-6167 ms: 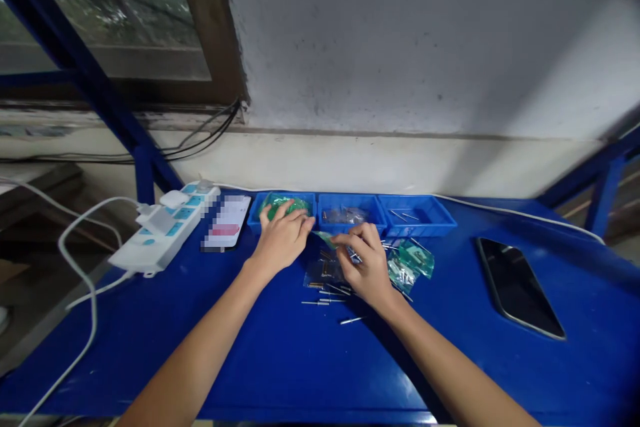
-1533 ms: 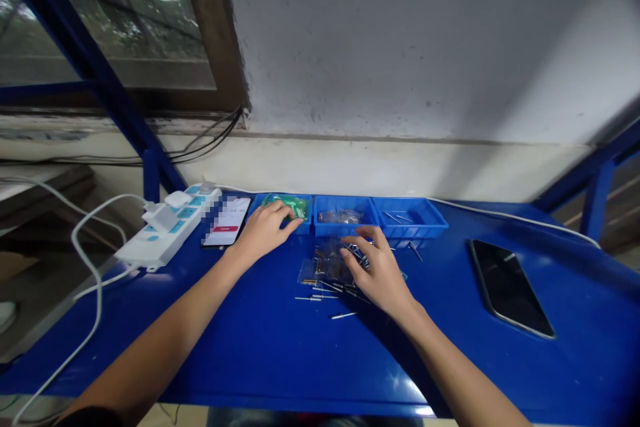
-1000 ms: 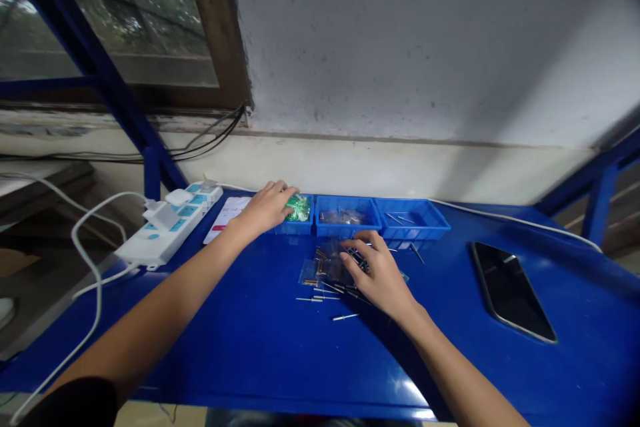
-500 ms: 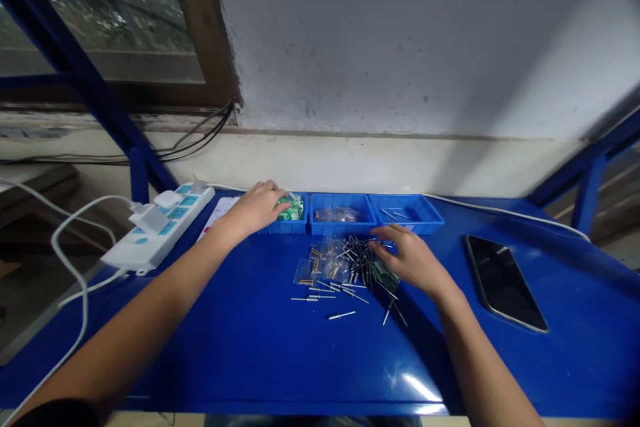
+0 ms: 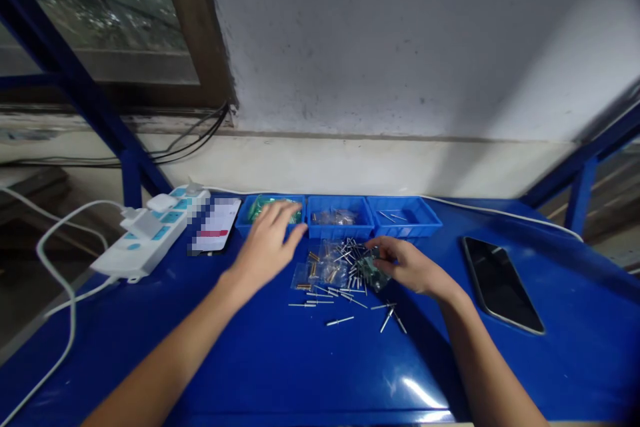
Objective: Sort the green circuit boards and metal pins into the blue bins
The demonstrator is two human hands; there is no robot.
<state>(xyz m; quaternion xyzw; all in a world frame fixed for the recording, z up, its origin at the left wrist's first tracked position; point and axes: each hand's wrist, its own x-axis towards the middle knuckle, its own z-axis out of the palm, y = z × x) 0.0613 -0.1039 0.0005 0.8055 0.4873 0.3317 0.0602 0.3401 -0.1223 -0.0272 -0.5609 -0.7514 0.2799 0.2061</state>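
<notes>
My left hand (image 5: 270,237) is in the air before the left blue bin (image 5: 241,219), fingers spread, holding nothing. Green plastic packets (image 5: 265,202) lie in that bin, partly covered by my hand. My right hand (image 5: 411,265) pinches a small dark green plastic packet (image 5: 375,271) at the right side of a heap. Silvery blind rivets (image 5: 353,255) make up much of the heap, with several loose ones (image 5: 340,321) nearer the front. Left of them lie clear bags (image 5: 333,271) holding brass-coloured pieces.
Clear packets (image 5: 334,216) fill part of the middle bin (image 5: 340,230); a few rivets (image 5: 393,216) lie in the right bin (image 5: 425,220). On the right rests a black phone (image 5: 503,283). A second phone (image 5: 217,223) and a white power strip (image 5: 150,233) with cables occupy the left.
My left hand has come back from the left bin toward me, and its fingers have spread. My right hand has closed on the dark green packet and drawn it slightly left.
</notes>
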